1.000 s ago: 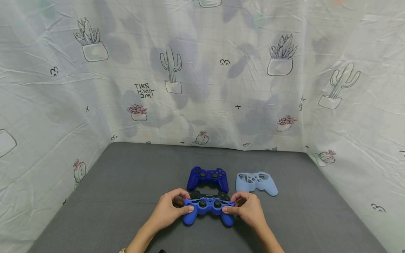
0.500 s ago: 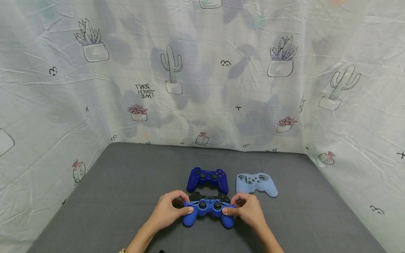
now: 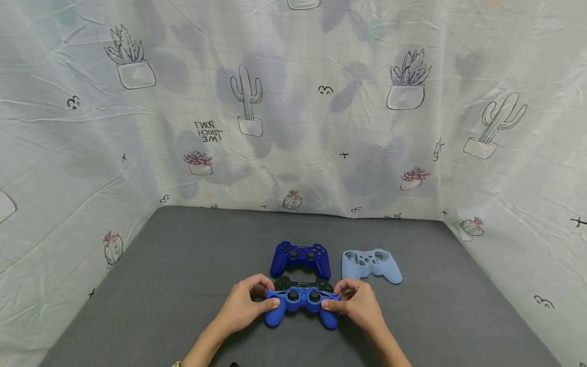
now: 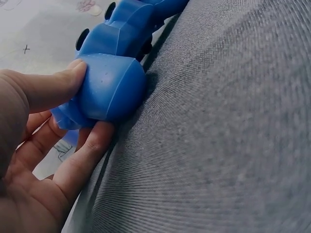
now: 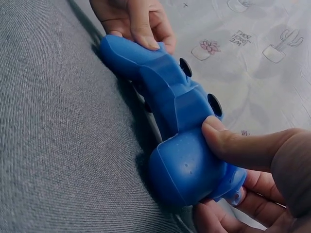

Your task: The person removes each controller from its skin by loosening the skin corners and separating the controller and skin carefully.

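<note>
Both left hand (image 3: 243,303) and right hand (image 3: 364,304) pinch a bright-blue, two-pronged rubbery sleeve (image 3: 303,299), partly covering a black plastic gamepad (image 3: 301,284), over grey cloth (image 3: 206,265); uneven pulling could tear it, or a slip bump the dark-blue plastic gamepad (image 3: 301,253) beyond.

Head view looks down; close, inward wrist views share the blue cover (image 5: 167,104).

A bright-blue rubbery gamepad cover (image 5: 184,116) contrasts with a black plastic gamepad (image 3: 302,284), a deep-blue gamepad (image 3: 302,256) and a pale-blue hollow cover (image 3: 373,268). The woven cloth (image 3: 206,255) is plain grey, the white curtain (image 3: 293,127) printed with outlined cacti (image 3: 248,98) and pink succulents (image 3: 198,159).
</note>
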A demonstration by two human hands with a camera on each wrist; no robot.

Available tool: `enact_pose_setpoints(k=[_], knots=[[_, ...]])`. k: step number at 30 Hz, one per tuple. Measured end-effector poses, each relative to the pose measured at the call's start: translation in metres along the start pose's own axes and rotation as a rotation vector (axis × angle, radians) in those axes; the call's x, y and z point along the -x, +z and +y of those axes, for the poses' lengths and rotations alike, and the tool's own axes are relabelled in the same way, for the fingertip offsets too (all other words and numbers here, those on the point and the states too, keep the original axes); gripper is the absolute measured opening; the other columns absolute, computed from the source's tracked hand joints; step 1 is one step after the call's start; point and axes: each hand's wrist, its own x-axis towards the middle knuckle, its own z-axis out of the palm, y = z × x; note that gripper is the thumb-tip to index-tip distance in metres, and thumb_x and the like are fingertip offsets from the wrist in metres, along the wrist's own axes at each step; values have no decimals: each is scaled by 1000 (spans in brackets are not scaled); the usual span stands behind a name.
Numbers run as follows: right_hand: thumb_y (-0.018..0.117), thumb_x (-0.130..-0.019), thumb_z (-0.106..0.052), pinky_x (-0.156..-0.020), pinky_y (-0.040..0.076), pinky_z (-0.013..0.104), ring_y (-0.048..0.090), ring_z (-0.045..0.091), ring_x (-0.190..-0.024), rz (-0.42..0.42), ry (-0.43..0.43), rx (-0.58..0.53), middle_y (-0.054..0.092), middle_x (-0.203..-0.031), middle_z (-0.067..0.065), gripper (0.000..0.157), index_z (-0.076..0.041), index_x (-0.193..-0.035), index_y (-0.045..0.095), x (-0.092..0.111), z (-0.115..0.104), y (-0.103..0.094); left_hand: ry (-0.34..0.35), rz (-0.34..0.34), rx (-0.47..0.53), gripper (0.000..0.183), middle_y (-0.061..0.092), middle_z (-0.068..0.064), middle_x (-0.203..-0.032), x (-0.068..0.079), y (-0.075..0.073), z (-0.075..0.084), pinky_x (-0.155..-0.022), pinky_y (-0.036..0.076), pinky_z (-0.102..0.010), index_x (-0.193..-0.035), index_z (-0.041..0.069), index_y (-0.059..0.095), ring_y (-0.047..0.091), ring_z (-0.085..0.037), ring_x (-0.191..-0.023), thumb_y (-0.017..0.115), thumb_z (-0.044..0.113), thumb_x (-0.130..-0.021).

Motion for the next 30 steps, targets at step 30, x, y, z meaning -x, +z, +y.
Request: enact_pose_setpoints(k=[30], knots=[[88, -74, -14, -51, 44, 28, 52, 14, -59, -85, 50, -90, 59, -68, 2, 31, 0, -85, 63, -11, 17, -5, -63, -64, 66, 32, 64, -3, -78, -1, -1, -3, -55, 54, -33, -96, 9, 61, 64, -20, -66, 80, 32, -85]])
